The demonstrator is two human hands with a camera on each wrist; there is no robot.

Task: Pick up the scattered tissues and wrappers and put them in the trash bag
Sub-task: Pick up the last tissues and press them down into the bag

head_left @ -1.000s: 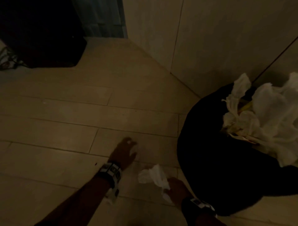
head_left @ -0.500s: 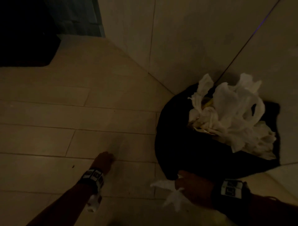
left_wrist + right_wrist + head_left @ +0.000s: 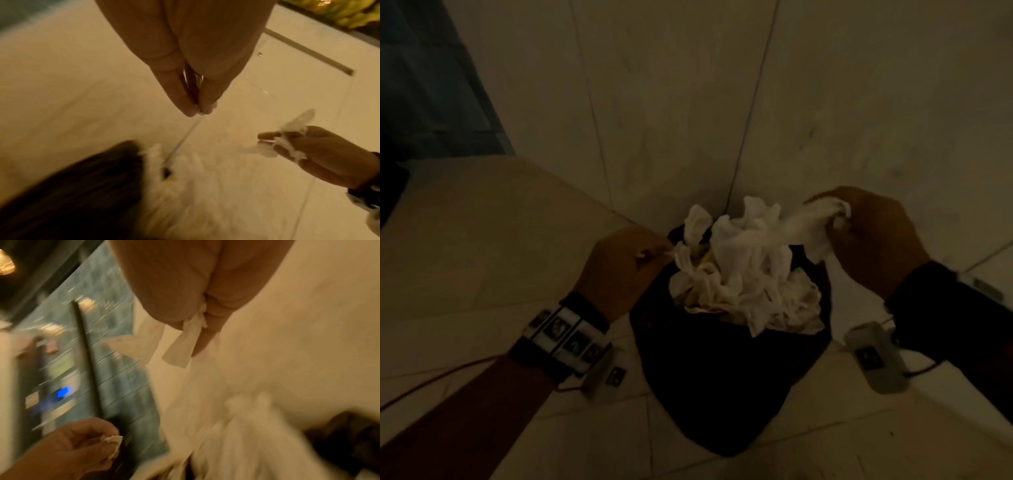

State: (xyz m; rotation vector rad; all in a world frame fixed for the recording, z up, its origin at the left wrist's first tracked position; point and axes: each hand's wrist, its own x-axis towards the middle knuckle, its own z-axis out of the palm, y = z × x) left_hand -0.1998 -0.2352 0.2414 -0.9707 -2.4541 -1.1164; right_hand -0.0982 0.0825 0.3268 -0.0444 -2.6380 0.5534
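Observation:
A black trash bag (image 3: 715, 377) stands in the wall corner, heaped with white tissues (image 3: 750, 274). My right hand (image 3: 832, 219) hovers above the bag's right rim, its curled fingers gripping a crumpled white tissue (image 3: 808, 226) that trails toward the heap. In the right wrist view that tissue (image 3: 185, 344) hangs from the fingers. At the bag's left rim, my left hand (image 3: 654, 253) pinches a small white scrap (image 3: 643, 255) between its fingertips (image 3: 185, 107). The left wrist view shows the bag (image 3: 72, 194) blurred below.
Pale tiled walls (image 3: 688, 102) meet behind the bag, and a pale tiled floor (image 3: 482, 240) spreads to the left. A dark object (image 3: 390, 192) sits at the far left edge. A cable (image 3: 431, 377) runs from my left wristband.
Both hands have risen from the floor to the bag. The right hand carried its tissue up over the right rim. The left hand came to the left rim, now pinching a scrap.

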